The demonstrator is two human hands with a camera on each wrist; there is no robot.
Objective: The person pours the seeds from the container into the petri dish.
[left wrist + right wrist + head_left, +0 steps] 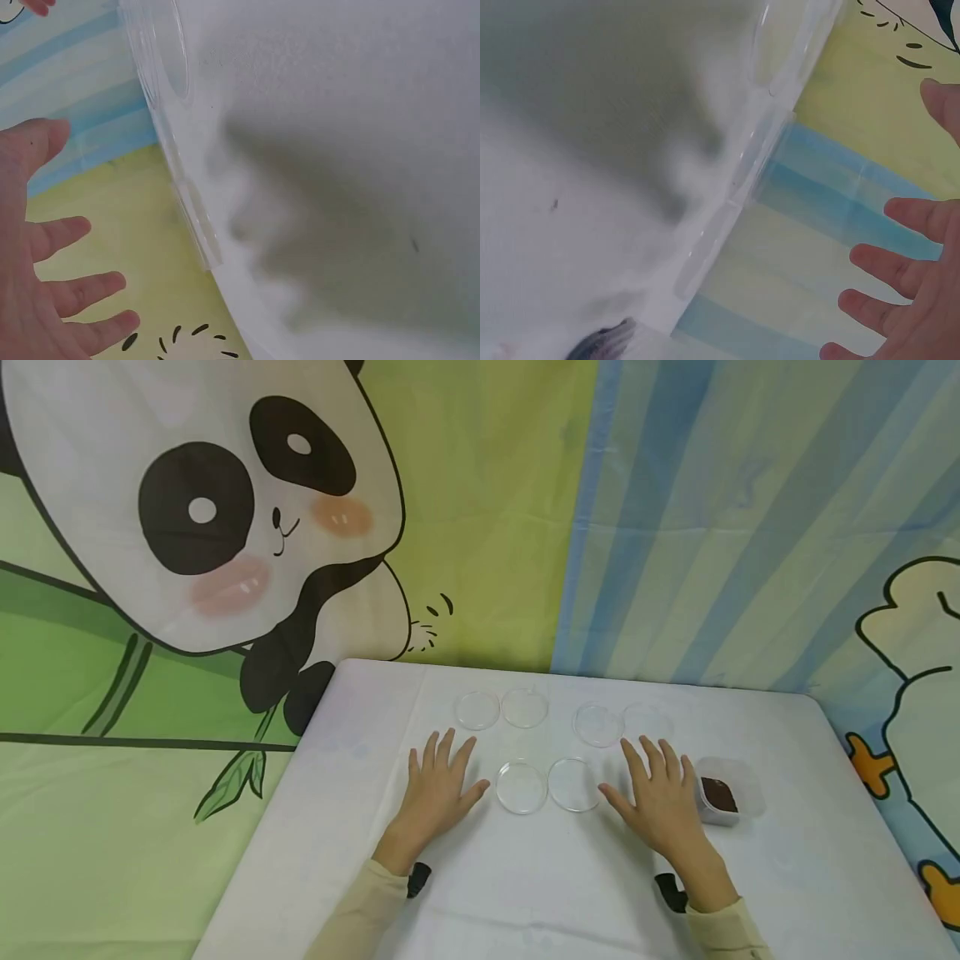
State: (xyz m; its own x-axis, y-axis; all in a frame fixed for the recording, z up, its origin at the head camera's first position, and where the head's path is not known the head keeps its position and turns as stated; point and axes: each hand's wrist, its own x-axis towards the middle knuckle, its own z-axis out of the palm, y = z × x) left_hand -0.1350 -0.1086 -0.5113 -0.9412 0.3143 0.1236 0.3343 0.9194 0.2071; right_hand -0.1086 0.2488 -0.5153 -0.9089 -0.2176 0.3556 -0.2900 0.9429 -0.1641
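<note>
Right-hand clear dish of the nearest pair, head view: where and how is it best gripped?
The right dish is probably best pinched by its near and far rim, the right hand coming from above and the right: it lies flat and low, and its left edge sits close beside the left dish, leaving little room there.

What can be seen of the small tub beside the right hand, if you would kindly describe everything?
The small tub is pale and looks like plastic, with rounded corners and dark brown contents, too indistinct to identify. It sits upright on the white table, just right of the right hand, which does not grip it. A clear piece, possibly its lid, shows behind and beside it.
</note>
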